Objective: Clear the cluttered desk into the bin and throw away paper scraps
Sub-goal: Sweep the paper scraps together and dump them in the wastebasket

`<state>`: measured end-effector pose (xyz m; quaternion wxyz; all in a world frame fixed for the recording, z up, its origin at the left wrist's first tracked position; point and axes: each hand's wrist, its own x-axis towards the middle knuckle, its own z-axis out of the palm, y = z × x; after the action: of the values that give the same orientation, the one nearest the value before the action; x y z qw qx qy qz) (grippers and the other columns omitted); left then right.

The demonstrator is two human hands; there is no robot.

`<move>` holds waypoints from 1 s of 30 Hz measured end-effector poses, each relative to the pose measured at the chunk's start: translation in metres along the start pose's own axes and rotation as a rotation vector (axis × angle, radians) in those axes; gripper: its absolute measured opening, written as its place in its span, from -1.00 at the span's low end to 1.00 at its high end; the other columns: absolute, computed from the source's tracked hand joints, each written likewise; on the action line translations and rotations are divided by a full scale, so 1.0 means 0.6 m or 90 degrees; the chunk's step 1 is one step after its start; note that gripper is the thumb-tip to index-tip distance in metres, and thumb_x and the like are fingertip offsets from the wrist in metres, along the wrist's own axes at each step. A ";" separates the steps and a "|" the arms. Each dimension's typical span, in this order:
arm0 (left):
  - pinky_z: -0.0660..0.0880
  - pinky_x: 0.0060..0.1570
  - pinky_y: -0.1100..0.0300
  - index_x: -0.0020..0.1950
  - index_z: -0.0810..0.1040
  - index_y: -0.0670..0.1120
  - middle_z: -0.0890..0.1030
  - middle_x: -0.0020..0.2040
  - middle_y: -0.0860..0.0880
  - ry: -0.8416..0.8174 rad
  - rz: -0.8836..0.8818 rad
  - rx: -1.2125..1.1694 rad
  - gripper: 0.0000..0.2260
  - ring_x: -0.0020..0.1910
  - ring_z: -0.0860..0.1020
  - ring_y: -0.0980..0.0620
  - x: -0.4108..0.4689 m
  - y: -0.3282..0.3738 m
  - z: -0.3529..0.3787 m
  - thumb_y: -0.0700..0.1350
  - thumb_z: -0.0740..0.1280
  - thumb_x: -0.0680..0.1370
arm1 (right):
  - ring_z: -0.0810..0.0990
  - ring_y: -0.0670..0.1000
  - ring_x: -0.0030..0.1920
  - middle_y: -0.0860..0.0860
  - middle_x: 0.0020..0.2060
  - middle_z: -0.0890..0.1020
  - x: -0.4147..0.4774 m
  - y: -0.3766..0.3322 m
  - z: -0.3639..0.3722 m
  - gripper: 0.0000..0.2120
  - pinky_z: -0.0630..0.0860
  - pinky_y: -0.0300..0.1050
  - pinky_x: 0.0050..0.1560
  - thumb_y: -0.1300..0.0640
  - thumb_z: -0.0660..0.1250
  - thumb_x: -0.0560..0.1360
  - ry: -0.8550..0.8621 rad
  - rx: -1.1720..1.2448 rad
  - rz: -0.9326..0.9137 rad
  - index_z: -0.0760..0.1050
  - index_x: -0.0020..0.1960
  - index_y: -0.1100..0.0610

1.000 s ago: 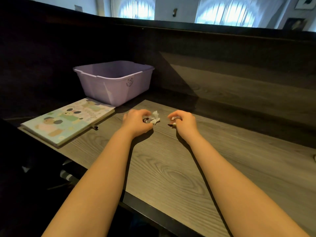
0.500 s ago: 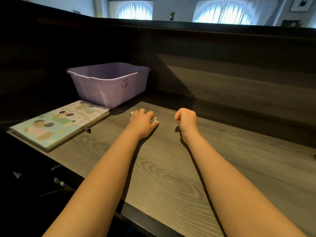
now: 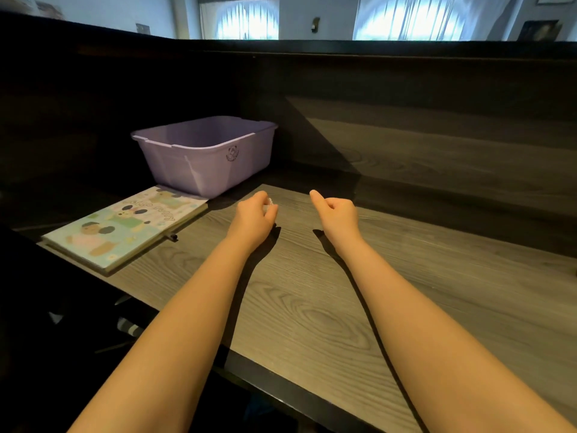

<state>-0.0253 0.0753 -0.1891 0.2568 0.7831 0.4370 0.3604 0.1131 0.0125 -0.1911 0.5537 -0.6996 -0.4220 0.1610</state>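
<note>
- Under both forearms runs a grey wood-grain desk (image 3: 312, 323), its dark front edge crossing beneath the elbows.
- Left hand (image 3: 254, 215) is curled over a small white paper scrap (image 3: 269, 202), of which only a sliver shows at the fingertips; the hand sits low over the desk, its shadow just beneath it.
- Right hand (image 3: 335, 214) is closed in a loose fist with the thumb sticking out toward the left hand; whether it holds anything cannot be told.
- Beyond the left hand and slightly to its left stands a lilac plastic bin (image 3: 203, 157), open at the top.
- Left of the left hand lies a pastel picture book (image 3: 125, 228), flat, its far corner touching the bin's base; a dark pen tip (image 3: 172, 237) pokes out from under its near edge.
- Past both hands rises a dark wooden back panel (image 3: 406, 120), and above it pale walls and two bright curtained windows (image 3: 406, 17).
</note>
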 end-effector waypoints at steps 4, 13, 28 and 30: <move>0.38 -0.23 0.22 -0.05 0.44 -0.16 0.46 -0.22 -0.03 0.046 -0.007 -0.051 -0.88 -0.24 0.43 0.06 -0.032 0.005 -0.032 -0.12 0.20 0.59 | 0.33 -0.03 -0.41 0.00 -0.49 0.34 -0.014 -0.021 0.000 -0.55 0.35 -0.08 -0.22 -0.09 0.20 0.56 -0.006 -0.034 0.010 0.32 -0.43 0.10; 0.27 -0.41 0.50 -0.25 0.39 -0.10 0.44 -0.34 0.01 0.166 0.017 -0.037 -0.82 -0.35 0.36 0.12 -0.162 0.002 -0.158 -0.14 0.26 0.55 | 0.37 -0.06 -0.38 -0.03 -0.47 0.40 -0.125 -0.120 0.046 -0.56 0.34 -0.14 -0.26 -0.05 0.17 0.58 -0.026 0.039 -0.058 0.36 -0.44 0.08; 0.28 -0.37 0.39 -0.27 0.41 -0.24 0.39 -0.37 -0.02 0.302 -0.112 -0.003 -0.81 -0.32 0.32 0.09 -0.511 -0.105 -0.358 -0.20 0.30 0.50 | 0.48 0.00 -0.31 0.09 -0.40 0.56 -0.460 -0.198 0.184 -0.62 0.39 -0.05 -0.23 -0.02 0.27 0.54 -0.311 -0.026 -0.280 0.50 -0.33 0.22; 0.28 -0.38 0.42 -0.27 0.41 -0.21 0.37 -0.38 0.02 0.300 -0.148 0.007 -0.82 -0.34 0.31 0.12 -0.551 -0.135 -0.368 -0.20 0.30 0.51 | 0.46 -0.02 -0.35 0.04 -0.44 0.52 -0.500 -0.189 0.209 -0.61 0.35 -0.06 -0.27 -0.04 0.26 0.54 -0.356 -0.075 -0.297 0.47 -0.36 0.17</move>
<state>-0.3583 -0.1535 -0.2253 0.1833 0.6233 0.5738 0.4986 -0.1983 -0.1346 -0.2029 0.3974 -0.5440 -0.7139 0.1911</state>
